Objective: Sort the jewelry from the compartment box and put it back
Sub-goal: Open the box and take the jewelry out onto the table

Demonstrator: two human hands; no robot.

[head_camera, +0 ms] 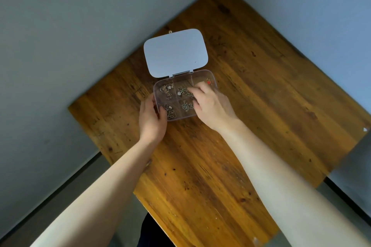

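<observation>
A clear plastic compartment box (176,80) lies on the wooden table (251,96), its white lid (175,52) standing open toward the wall. Small metal chains and charms (166,89) lie in its compartments, and a red piece (209,82) sits in the far right one. My left hand (152,116) grips the box's near left corner. My right hand (210,102) reaches into the box from the right, fingertips down on a chain (185,92) in the upper middle compartment. Whether the fingers pinch the chain is hidden.
The table stands in a corner between two grey walls (70,36). A small gold object (170,31) lies on the table just behind the lid. Bare wood spreads to the right and toward me. The table's left edge (88,126) drops to the floor.
</observation>
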